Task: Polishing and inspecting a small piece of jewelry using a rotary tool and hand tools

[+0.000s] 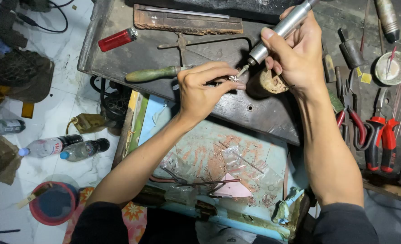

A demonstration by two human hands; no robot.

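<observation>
— Both forearms are seen nearest, reaching far over a worn pale-blue tray (272,158). What is held?

— A small silvery piece (233,78) is pinched by the left hand (200,92) at the dark bench (236,108) edge. A silver rotary handpiece (279,29) is gripped pen-like in the closed right hand (297,56), its bit at the piece.

— How is it done well?

— Light pressure is advised, hands braced. Contact cannot be confirmed; possibly touching. Red pliers (381,140) lie right.
</observation>
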